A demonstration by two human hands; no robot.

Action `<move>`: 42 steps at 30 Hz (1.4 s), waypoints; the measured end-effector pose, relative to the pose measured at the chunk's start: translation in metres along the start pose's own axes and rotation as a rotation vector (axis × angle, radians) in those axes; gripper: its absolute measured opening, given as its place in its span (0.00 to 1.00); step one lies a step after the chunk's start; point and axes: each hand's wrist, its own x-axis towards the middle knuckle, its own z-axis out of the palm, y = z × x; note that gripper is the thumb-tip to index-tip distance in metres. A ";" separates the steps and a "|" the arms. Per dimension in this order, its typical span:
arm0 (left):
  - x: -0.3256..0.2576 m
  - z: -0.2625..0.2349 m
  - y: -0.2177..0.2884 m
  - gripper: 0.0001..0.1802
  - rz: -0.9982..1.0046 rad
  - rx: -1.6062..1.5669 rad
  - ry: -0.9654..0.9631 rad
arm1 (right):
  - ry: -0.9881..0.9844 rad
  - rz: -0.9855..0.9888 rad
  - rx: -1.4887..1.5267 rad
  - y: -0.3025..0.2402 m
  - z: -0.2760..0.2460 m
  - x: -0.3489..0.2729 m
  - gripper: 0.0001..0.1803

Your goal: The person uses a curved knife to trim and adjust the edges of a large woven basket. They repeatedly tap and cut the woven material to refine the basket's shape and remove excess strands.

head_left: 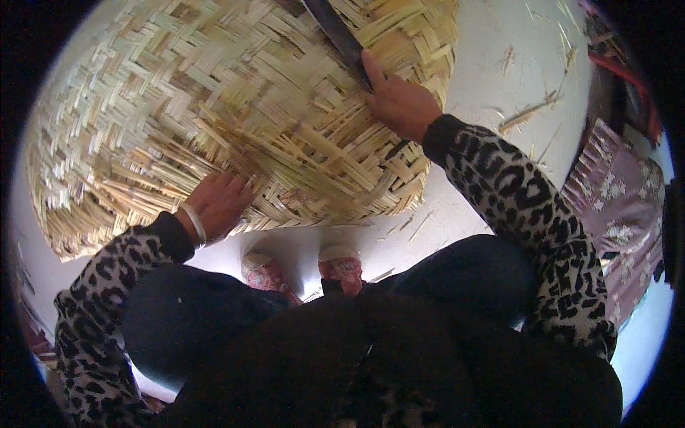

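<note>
A large mat point(214, 78) woven from pale yellow-green split strips spreads before me, with loose strip ends point(150, 175) sticking out along its near side. My left hand point(217, 203), a white bangle at its wrist, lies over these strips near the mat's close edge, its fingers laid down on the weave. In my right hand point(403, 103) is a long, dark, flat blade-like tool point(335, 32), gripped at its near end with the index finger stretched along it. It slants up and left over the mat, and its far end runs out of view.
My red-patterned shoes point(341, 267) stand just below the mat's near edge. Strip scraps point(531, 110) litter the pale floor to the right. Pinkish flowered cloth point(617, 207) lies at the far right, near some red and dark items.
</note>
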 end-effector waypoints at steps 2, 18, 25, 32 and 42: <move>0.001 -0.003 0.001 0.32 -0.041 -0.019 -0.091 | 0.015 -0.002 -0.016 -0.001 -0.001 0.002 0.39; 0.042 0.024 0.004 0.24 -0.473 -0.236 -0.254 | -0.069 0.148 0.036 -0.016 -0.010 0.001 0.38; 0.029 0.020 0.015 0.29 -0.116 0.091 0.138 | -0.112 0.134 0.110 -0.008 -0.001 0.005 0.38; 0.005 0.031 0.019 0.15 -0.132 -0.027 0.219 | -0.135 -0.178 -0.180 0.001 -0.005 0.003 0.43; -0.180 0.068 -0.050 0.14 -1.116 -0.688 1.528 | -0.278 -0.009 0.099 -0.052 -0.065 0.031 0.41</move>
